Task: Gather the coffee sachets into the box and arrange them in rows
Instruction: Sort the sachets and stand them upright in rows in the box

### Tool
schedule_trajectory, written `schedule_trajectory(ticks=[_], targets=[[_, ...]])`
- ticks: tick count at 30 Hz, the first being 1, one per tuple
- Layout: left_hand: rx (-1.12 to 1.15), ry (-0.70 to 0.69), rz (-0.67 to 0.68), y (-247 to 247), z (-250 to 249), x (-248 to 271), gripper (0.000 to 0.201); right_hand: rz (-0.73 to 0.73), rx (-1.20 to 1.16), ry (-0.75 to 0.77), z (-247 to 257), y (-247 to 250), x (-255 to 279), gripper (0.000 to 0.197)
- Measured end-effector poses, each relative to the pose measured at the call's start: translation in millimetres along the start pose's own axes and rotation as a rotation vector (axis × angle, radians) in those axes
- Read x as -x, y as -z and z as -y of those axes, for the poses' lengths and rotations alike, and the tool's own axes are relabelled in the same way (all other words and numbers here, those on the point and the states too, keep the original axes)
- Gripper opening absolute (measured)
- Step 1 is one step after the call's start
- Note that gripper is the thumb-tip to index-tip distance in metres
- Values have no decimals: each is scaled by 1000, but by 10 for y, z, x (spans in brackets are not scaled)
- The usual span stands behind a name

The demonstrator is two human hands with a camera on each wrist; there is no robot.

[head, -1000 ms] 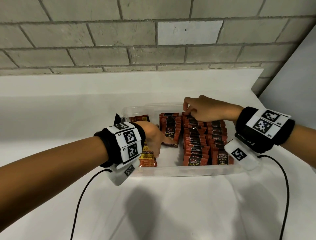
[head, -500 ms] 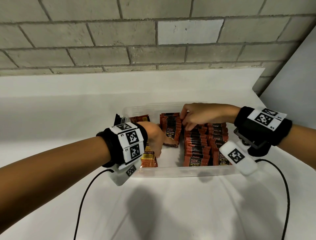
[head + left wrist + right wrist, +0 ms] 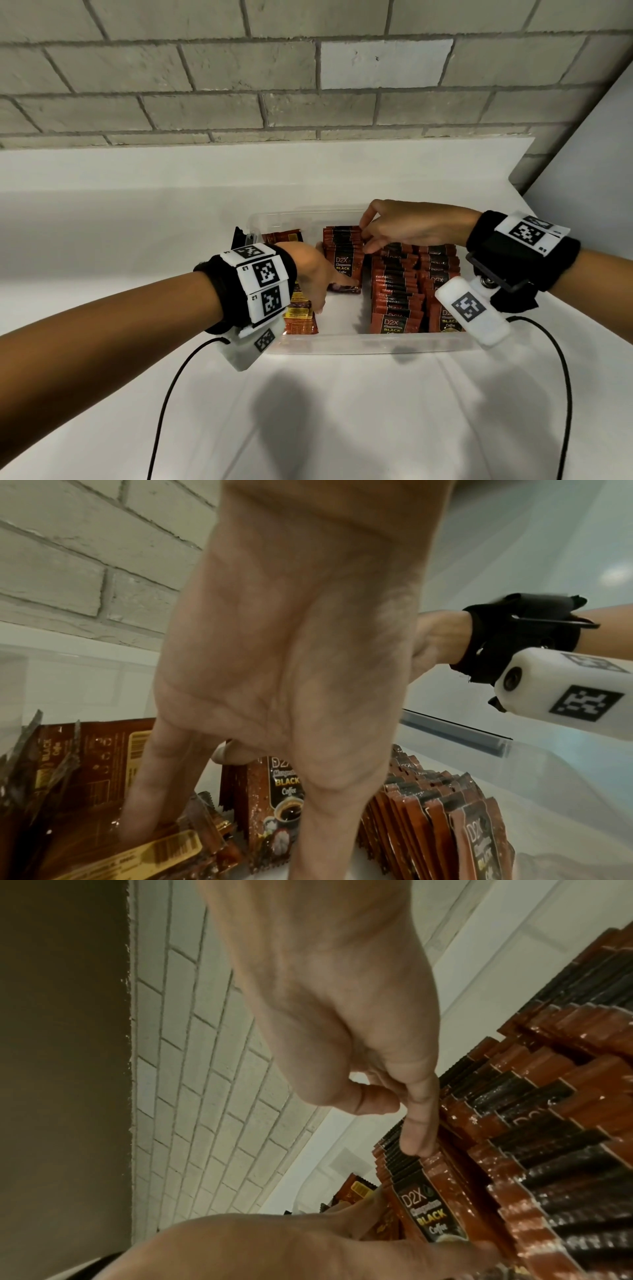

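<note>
A clear plastic box [image 3: 370,344] on the white table holds brown coffee sachets. Two long rows [image 3: 397,294] stand on edge at the right, and a short middle stack [image 3: 346,263] stands at the back. Loose sachets [image 3: 301,317] with yellow barcodes lie at the left. My left hand [image 3: 327,291] is inside the box with its fingers spread. Its fingers [image 3: 143,804] press on the loose sachets and its thumb lies at the foot of the middle stack. My right hand [image 3: 364,233] curls over the stack's back right corner. Its fingertips [image 3: 418,1131] pinch the sachets' top edges.
A small dark object [image 3: 239,234] sits just outside the box's back left corner. A grey brick wall [image 3: 308,85] rises behind the table and a plain panel [image 3: 589,164] closes the right side. Black cables [image 3: 164,394] trail from both wrists across the table's near part.
My right hand has moved left from the back of the right-hand rows to the top of the middle stack. My left hand has stayed almost still.
</note>
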State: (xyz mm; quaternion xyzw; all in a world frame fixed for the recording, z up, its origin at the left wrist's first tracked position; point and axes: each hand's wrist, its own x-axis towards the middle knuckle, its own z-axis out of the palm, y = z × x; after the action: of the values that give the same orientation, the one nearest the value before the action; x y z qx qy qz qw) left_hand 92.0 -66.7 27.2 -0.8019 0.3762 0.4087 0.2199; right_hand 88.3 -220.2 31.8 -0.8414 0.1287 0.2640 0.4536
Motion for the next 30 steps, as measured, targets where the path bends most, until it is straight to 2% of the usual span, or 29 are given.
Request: schedule_trajectory(ticks=[10, 16, 23, 30], targets=[[-24, -14, 10, -14, 6, -16, 81, 46, -74, 2, 40, 93, 66, 31], [-59, -44, 38, 4, 14, -3, 75, 86, -10, 28, 54, 135, 173, 25], [-132, 4, 51, -19, -41, -95, 72, 161, 113, 41, 18, 84, 202, 23], [-37, 4, 41, 29, 45, 57, 74, 188, 150, 61, 70, 131, 233, 22]])
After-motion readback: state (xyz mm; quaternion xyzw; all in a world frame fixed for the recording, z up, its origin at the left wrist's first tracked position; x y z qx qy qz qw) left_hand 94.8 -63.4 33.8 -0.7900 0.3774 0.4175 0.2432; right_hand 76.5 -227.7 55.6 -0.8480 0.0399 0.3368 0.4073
